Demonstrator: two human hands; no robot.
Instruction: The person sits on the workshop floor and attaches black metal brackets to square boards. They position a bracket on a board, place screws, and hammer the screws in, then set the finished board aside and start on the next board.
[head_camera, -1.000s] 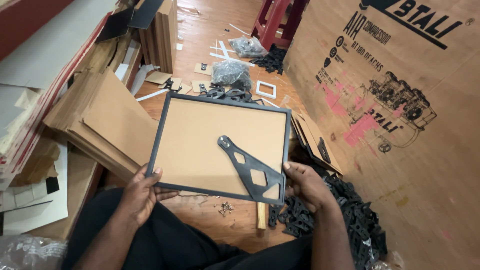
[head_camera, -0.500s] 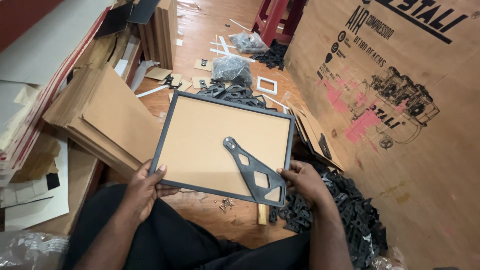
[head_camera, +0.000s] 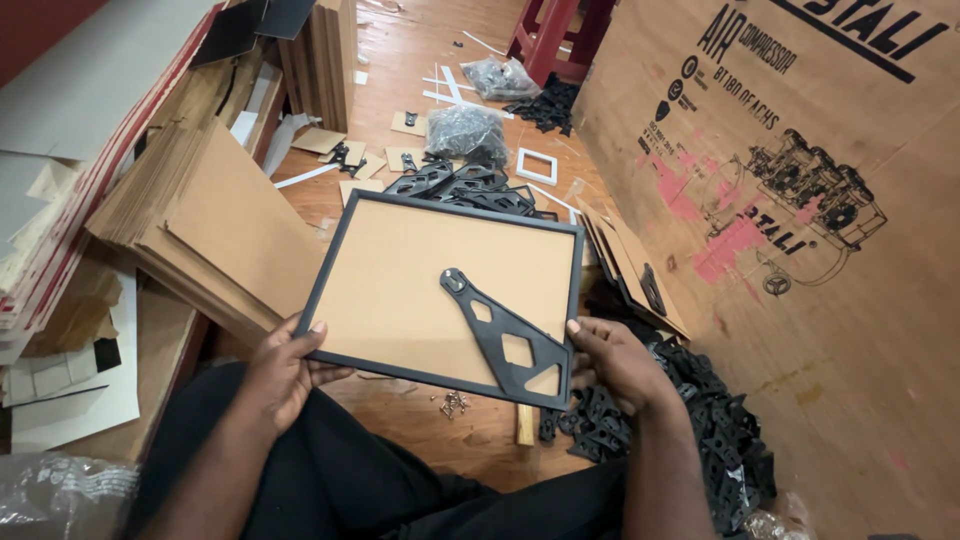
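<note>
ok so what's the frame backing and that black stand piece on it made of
The backing board looks like brown fibreboard or thick card: flat, matte, evenly tan, with no visible grain. The black stand piece looks like moulded plastic, semi-matte, with clean geometric cut-outs. The frame edge is thin, black and smooth; plastic or painted wood, hard to tell.

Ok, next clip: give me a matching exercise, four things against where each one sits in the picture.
Things:
1. picture frame
2. black stand piece
3. stack of brown backing boards
4. large printed carton

Places:
A. leaning on the person's right side
B. lying across the frame's brown back
C. held between left hand and right hand
D. piled to the person's left

Pairs: 1-C, 2-B, 3-D, 4-A
</note>
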